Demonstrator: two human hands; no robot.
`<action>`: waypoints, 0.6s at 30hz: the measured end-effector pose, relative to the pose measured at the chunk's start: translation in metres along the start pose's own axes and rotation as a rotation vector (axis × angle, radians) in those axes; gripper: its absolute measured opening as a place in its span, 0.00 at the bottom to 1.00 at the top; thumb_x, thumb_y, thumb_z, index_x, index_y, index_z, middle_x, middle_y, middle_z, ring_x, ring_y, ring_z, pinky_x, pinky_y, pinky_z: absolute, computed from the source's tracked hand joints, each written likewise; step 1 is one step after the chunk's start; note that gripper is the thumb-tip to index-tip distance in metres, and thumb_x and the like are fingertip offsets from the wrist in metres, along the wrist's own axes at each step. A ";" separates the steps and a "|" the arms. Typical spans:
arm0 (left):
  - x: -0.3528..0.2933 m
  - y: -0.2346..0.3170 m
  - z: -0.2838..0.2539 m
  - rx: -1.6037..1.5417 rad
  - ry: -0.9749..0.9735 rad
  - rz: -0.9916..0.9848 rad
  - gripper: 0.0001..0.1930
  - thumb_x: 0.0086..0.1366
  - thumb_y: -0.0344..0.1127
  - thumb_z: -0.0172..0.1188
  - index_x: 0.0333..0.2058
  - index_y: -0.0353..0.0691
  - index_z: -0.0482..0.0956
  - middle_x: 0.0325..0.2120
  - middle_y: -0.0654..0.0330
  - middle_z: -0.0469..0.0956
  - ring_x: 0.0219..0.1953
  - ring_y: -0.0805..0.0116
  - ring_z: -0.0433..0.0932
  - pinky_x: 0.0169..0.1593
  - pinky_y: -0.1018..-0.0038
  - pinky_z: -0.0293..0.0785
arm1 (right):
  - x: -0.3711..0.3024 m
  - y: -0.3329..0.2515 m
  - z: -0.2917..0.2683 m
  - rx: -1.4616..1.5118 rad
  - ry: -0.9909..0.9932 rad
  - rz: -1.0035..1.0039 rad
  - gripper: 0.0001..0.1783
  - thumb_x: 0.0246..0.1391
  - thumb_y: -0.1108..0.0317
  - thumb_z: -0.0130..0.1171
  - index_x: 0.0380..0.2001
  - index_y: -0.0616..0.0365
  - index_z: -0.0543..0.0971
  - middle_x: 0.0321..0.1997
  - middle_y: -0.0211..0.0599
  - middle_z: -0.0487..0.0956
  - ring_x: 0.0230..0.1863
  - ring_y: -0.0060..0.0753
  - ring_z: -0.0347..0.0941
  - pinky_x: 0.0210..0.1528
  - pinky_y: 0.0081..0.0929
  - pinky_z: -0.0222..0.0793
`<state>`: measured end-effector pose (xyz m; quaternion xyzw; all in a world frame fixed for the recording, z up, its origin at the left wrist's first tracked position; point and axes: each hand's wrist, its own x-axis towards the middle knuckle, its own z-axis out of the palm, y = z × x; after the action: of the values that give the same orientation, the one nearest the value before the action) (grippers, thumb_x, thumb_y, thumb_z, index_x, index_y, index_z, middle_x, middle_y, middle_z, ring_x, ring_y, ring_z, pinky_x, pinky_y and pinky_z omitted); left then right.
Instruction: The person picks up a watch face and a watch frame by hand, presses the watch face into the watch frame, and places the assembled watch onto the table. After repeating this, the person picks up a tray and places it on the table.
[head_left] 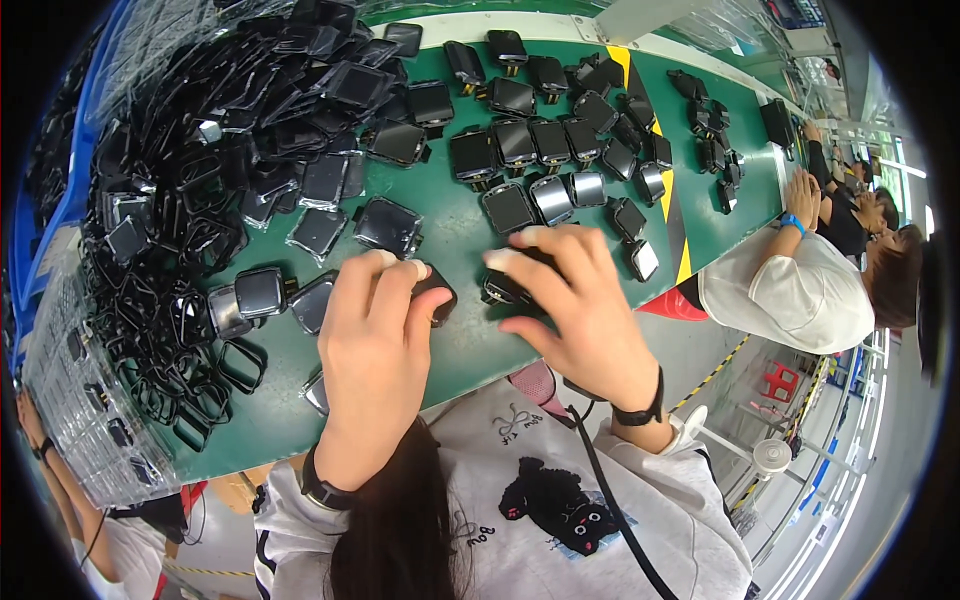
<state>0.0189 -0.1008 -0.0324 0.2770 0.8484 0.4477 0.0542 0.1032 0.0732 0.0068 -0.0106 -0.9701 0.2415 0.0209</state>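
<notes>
My left hand [375, 340] is closed round a dark, square-edged watch screen piece [443, 297], its fingers and thumb covering most of it. Close by on the right, my right hand [585, 305] curls over a black watch module [503, 289] low over the green table, fingers on top and thumb at the near side. How firmly it grips is partly hidden. Left of my left hand, a square watch screen [260, 292] rests against a silvery one. Just beyond both hands lie a film-wrapped watch screen [388, 226] and a dark watch screen [509, 208].
A large heap of black watch screens [330, 90] fills the far left, with black rectangular frames [205, 385] nearer. Clear plastic trays [80, 400] line the left edge. Beyond a yellow-black tape strip [672, 190] lie more modules. A person in white [790, 290] sits at the right.
</notes>
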 end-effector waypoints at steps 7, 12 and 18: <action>-0.008 -0.009 -0.040 -0.745 -0.209 -0.225 0.27 0.63 0.34 0.59 0.58 0.34 0.62 0.43 0.53 0.75 0.32 0.73 0.73 0.34 0.76 0.70 | 0.037 -0.020 0.001 0.247 0.017 -0.322 0.19 0.37 0.76 0.65 0.39 0.58 0.79 0.50 0.40 0.76 0.48 0.49 0.70 0.49 0.40 0.68; -0.029 -0.043 -0.082 -1.200 -0.235 -0.268 0.24 0.67 0.39 0.53 0.59 0.39 0.62 0.53 0.50 0.70 0.41 0.68 0.75 0.37 0.77 0.73 | 0.083 -0.063 0.012 0.589 -0.089 -0.492 0.20 0.40 0.85 0.60 0.41 0.60 0.77 0.52 0.49 0.73 0.49 0.49 0.73 0.50 0.37 0.69; -0.064 -0.074 -0.140 -1.022 0.303 -0.220 0.27 0.64 0.38 0.58 0.57 0.29 0.62 0.52 0.38 0.68 0.44 0.60 0.77 0.40 0.75 0.77 | 0.111 -0.111 0.068 0.147 -0.334 -0.614 0.11 0.40 0.76 0.58 0.32 0.60 0.78 0.39 0.38 0.68 0.42 0.38 0.66 0.39 0.30 0.68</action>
<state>-0.0058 -0.2687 -0.0177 0.0575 0.5450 0.8298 0.1058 -0.0117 -0.0534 0.0025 0.3226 -0.8982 0.2913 -0.0659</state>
